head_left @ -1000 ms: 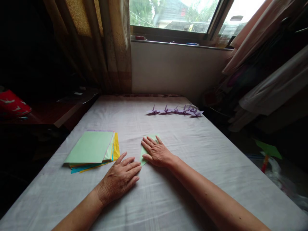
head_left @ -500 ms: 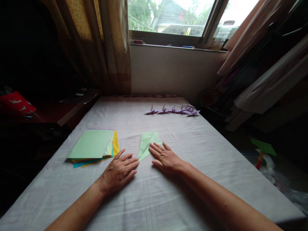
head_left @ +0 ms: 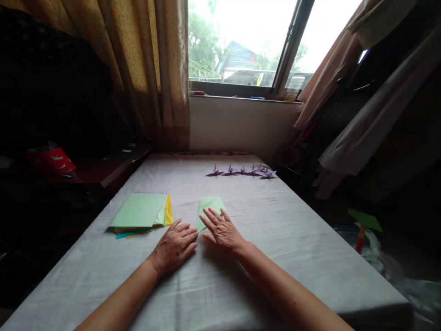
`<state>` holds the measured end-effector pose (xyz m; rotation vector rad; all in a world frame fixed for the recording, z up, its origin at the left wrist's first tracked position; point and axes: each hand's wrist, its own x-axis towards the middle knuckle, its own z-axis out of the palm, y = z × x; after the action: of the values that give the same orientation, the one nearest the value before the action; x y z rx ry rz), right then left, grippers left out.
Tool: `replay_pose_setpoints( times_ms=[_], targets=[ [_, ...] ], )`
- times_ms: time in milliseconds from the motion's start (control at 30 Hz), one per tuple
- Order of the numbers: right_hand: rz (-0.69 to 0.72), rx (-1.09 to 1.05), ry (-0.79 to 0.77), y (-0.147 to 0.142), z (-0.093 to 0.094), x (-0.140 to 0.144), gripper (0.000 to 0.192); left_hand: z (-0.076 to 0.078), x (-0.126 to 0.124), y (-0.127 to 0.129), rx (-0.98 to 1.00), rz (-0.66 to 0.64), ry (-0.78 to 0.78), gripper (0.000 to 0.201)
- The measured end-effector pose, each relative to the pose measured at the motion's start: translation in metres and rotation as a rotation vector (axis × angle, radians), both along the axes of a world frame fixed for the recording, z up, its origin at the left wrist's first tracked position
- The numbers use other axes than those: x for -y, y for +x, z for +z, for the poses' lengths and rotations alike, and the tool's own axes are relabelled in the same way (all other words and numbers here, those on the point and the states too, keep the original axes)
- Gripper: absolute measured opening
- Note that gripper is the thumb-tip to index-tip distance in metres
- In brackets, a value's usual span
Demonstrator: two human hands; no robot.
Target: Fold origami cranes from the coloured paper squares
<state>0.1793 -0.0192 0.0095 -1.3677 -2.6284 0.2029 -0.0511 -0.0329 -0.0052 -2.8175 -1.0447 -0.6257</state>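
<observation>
A light green sheet of origami paper point(head_left: 212, 202), partly folded, lies on the white-covered table with its narrow point toward me. My left hand point(head_left: 176, 244) rests flat, fingers stretched out, and its fingertips reach the paper's near point. Over the paper's right side lies my right hand point(head_left: 220, 231), fingers spread, hiding much of the folded part. Neither hand grips anything. To the left sits a stack of coloured paper point(head_left: 139, 210), light green on top, with yellow and blue edges sticking out below.
Several purple paper cranes point(head_left: 243, 170) stand in a row at the table's far right. A red container point(head_left: 57, 160) is on a dark side table at left. Clothes point(head_left: 351, 124) hang at right, near a green paper piece point(head_left: 365, 219) beyond the table edge.
My right hand has moved left across the green paper and covers more of it. The left hand stays by the near point. The whole view has tilted upward, showing more window.
</observation>
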Motion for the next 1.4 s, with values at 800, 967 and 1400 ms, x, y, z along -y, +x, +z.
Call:
replay_pose_setpoints(
  times_ms=[800,967,1400],
  targets=[
    [-0.081,0.034,-0.155,0.028,-0.007,-0.004,0.06,0.004,-0.076,0.044,-0.113,0.074,-0.136,0.041],
    [-0.086,0.003,-0.173,0.029,-0.008,-0.006,0.062,-0.005,-0.096,0.038,-0.188,0.126,-0.216,0.049],
    [0.275,-0.086,-0.291,0.028,-0.001,0.008,0.061,0.005,-0.11,0.051,-0.111,0.1,-0.211,0.034]
  ],
)
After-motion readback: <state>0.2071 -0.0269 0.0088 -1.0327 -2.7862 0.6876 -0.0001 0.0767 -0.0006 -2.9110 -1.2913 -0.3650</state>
